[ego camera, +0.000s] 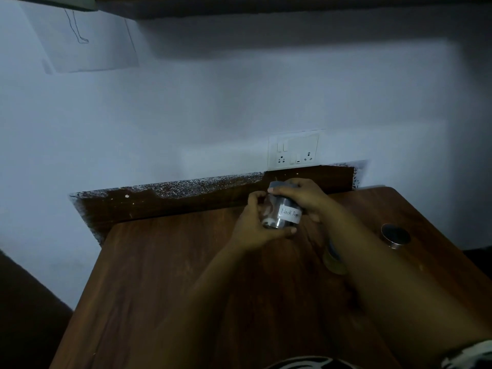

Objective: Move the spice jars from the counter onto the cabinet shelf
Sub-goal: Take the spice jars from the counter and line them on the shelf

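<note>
A clear spice jar (282, 211) with a grey lid and a white label reading "Black Pepp" is held above the far part of the wooden counter (170, 275). My left hand (257, 227) grips its lower body from the left, thumb under the base. My right hand (303, 197) grips the lid and upper part from the right. A second jar (334, 259) stands on the counter, mostly hidden behind my right forearm. A third, lying metal-lidded jar (395, 235) rests at the right of the counter.
A white wall with a switch and socket plate (294, 151) rises behind the counter. A dark wooden backboard (186, 201) runs along the counter's rear edge. The underside of a cabinet (266, 6) spans the top. A paper sheet (87, 41) hangs at upper left.
</note>
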